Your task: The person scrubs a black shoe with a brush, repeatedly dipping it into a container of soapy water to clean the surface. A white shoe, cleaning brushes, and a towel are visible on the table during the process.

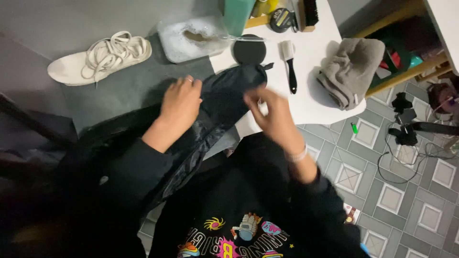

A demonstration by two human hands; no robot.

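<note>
A dark, shiny fabric item, like a bag or jacket (224, 93), lies across my lap and reaches up onto the white table (311, 102). My left hand (180, 101) rests on its left side, fingers curled over the cloth. On its upper right edge, my right hand (270, 112) pinches the fabric with bent fingers. A bracelet sits on my right wrist.
A white laced sneaker (98, 58) lies on the grey floor at upper left. A clear tub of foamy water (193, 38), a black round lid (248, 50), a black-handled brush (289, 64) and a folded grey towel (351, 71) lie near the table's far side. Camera gear with cables (406, 126) stands on the tiled floor.
</note>
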